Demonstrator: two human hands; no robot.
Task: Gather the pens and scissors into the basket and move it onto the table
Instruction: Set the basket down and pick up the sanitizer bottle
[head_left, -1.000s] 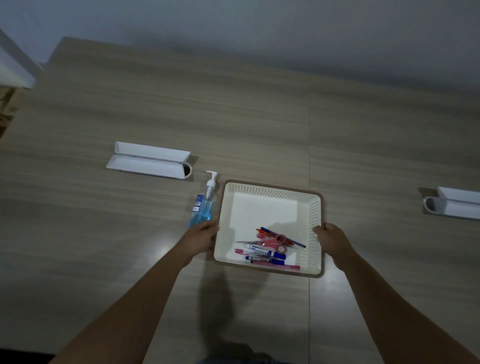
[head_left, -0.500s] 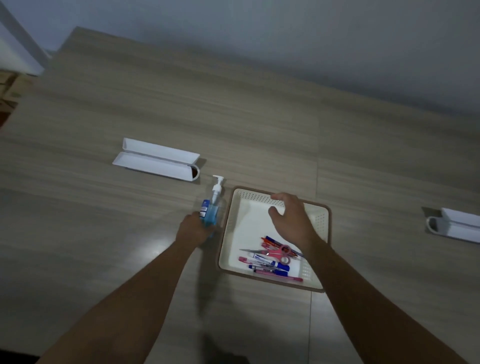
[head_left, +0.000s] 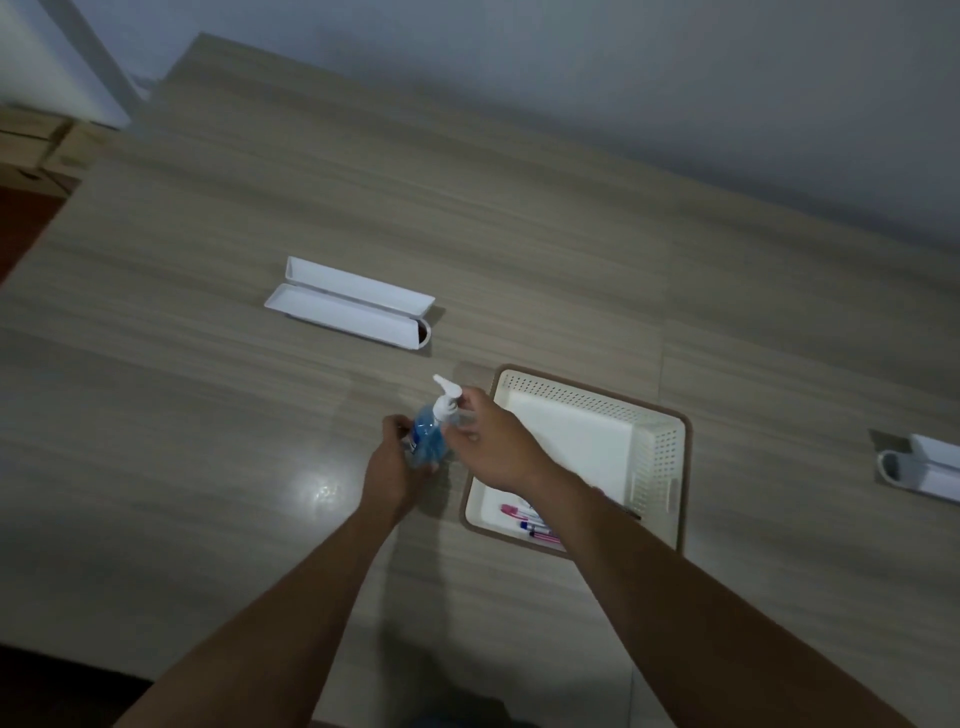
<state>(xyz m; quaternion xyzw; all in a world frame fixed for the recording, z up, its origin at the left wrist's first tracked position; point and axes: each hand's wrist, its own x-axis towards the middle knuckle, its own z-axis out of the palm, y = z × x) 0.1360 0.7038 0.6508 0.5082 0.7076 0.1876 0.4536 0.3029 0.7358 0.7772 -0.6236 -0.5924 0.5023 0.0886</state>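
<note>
Several pens (head_left: 524, 519) lie in the white basket (head_left: 657, 457), which sits on the table (head_left: 208, 415); the scissors are hidden by the right forearm. Just left, the left hand (head_left: 392, 465) clasps a blue pump bottle (head_left: 431, 439) steady, so the right hand (head_left: 488, 441), fingers closed at the pump, can likely press it.

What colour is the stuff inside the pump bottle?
Blue, in the clear pump bottle with a white pump top; the head view shows it.

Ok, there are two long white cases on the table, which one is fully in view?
The white case on the left, beyond the blue pump bottle, lid open. The other white case is cut off by the right edge.
</note>
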